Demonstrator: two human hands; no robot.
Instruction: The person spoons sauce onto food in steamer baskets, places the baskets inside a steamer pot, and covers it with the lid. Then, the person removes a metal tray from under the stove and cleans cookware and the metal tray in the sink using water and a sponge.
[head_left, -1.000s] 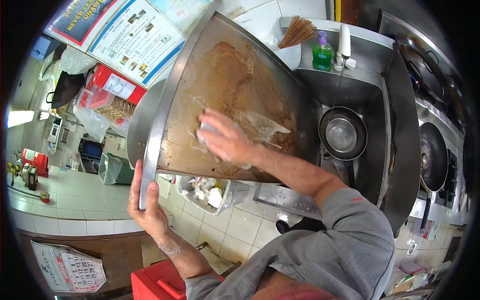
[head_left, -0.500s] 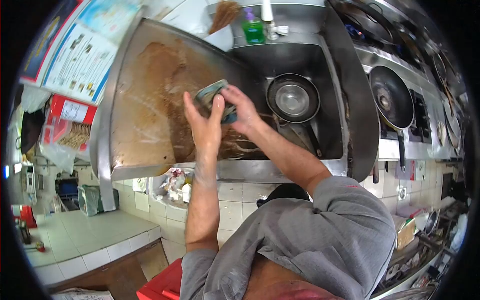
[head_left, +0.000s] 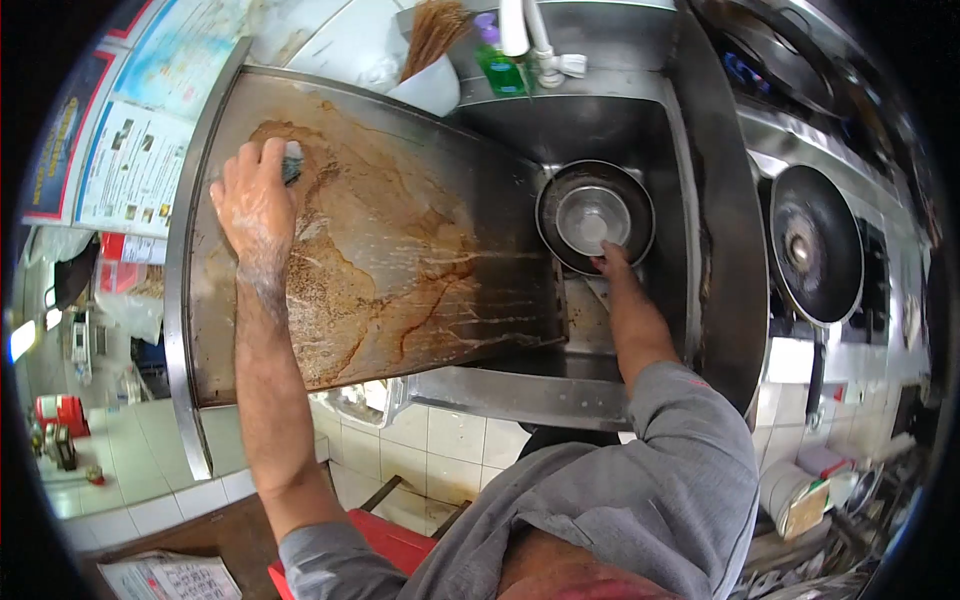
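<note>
My left hand [head_left: 255,205] is closed over a dark green scrubbing pad [head_left: 291,165], pressed to the far left part of the brown-stained metal drainboard [head_left: 400,200]. Only the pad's right edge shows past my fingers. In the sink, my right hand [head_left: 613,262] pinches the near rim of a small metal bowl [head_left: 592,218]; its fingertips are partly hidden. The bowl sits inside a dark frying pan [head_left: 546,222] on the sink bottom. Wet brown streaks run across the drainboard toward the sink.
Behind the sink stand a green soap bottle [head_left: 501,72], a white faucet [head_left: 541,45] and a whisk broom [head_left: 434,35] in a white container [head_left: 428,88]. A black frying pan [head_left: 818,245] rests on the stove at right. A raised metal partition [head_left: 722,220] separates sink and stove.
My hands have parted. The left has carried the scrubbing pad leftward onto the drainboard; the right has let go of the pad and reached right to the bowl in the sink.
</note>
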